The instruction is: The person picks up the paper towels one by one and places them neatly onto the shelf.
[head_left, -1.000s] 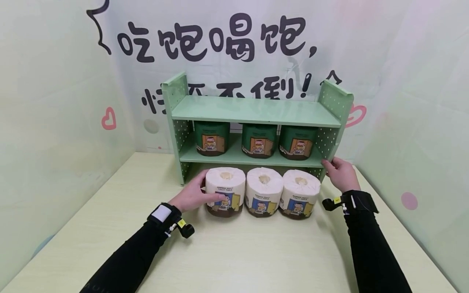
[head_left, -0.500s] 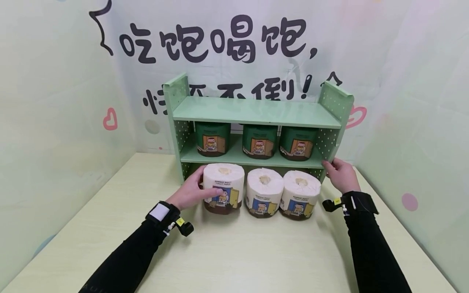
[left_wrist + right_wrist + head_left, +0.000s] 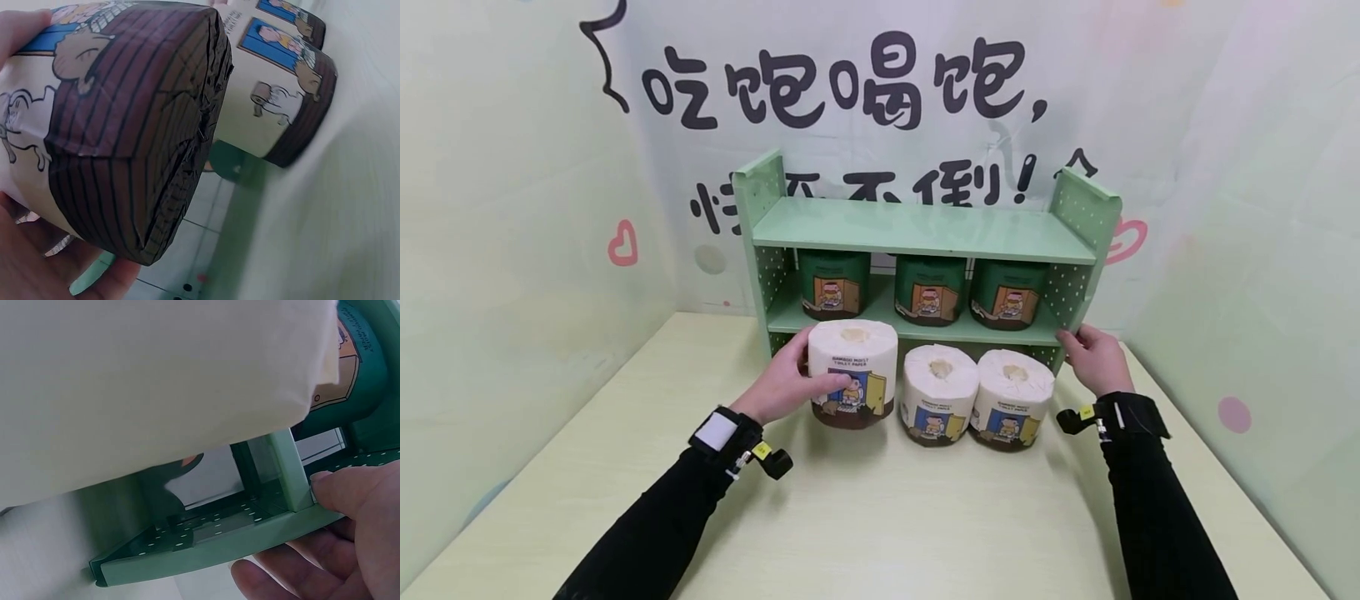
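My left hand (image 3: pixel 786 379) grips a cream toilet paper roll (image 3: pixel 852 371) from its left side, thumb across the printed front. The roll hangs just above the table, and its dark brown underside shows in the left wrist view. To its right, two more cream rolls stand side by side on the table, the middle roll (image 3: pixel 940 396) and the right roll (image 3: pixel 1012 400). My right hand (image 3: pixel 1099 360) pinches the right side panel of the green shelf (image 3: pixel 925 225), thumb inside and fingers outside, as the right wrist view shows. On the middle board stand three green rolls (image 3: pixel 931 287).
The shelf's top board (image 3: pixel 917 229) has a raised panel at each end. A printed cloth wall (image 3: pixel 880 92) rises behind it, with pale walls left and right. The light wooden table (image 3: pixel 880 525) stretches in front of the rolls.
The left hand has lifted the left cream roll off the table, toward me and slightly left, parting it from the middle roll. The right hand stays on the shelf panel.
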`<state>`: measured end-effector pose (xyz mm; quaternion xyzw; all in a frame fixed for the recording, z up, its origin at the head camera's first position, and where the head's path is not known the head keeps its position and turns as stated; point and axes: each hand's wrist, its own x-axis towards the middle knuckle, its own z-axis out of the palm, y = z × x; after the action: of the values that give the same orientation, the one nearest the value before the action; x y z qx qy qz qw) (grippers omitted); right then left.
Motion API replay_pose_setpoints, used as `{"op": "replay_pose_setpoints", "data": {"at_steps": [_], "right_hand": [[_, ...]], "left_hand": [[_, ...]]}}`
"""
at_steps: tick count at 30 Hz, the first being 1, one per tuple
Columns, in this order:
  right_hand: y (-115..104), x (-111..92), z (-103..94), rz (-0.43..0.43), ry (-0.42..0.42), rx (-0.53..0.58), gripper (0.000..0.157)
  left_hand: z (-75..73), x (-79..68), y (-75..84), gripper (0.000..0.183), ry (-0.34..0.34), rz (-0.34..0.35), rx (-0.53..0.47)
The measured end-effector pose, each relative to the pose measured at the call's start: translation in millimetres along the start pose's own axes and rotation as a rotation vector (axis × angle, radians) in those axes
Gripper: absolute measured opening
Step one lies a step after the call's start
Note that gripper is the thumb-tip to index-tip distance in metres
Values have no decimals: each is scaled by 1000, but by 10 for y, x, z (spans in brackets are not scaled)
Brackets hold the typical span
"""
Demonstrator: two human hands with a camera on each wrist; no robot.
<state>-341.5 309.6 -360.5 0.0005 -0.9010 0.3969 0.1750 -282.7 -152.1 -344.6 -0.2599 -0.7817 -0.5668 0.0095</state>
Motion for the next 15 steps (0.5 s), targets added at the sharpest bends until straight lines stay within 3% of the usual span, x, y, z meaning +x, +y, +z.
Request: {"op": "replay_pose_setpoints", "data": {"at_steps": [8, 15], "right_hand": [[12, 10, 19, -2, 4, -7, 45], [1, -8, 3, -1, 4, -15, 46]], "left_hand": [[-32, -12, 189, 73, 14, 67, -25], [-111, 53, 417, 69, 26, 183, -58]]}}
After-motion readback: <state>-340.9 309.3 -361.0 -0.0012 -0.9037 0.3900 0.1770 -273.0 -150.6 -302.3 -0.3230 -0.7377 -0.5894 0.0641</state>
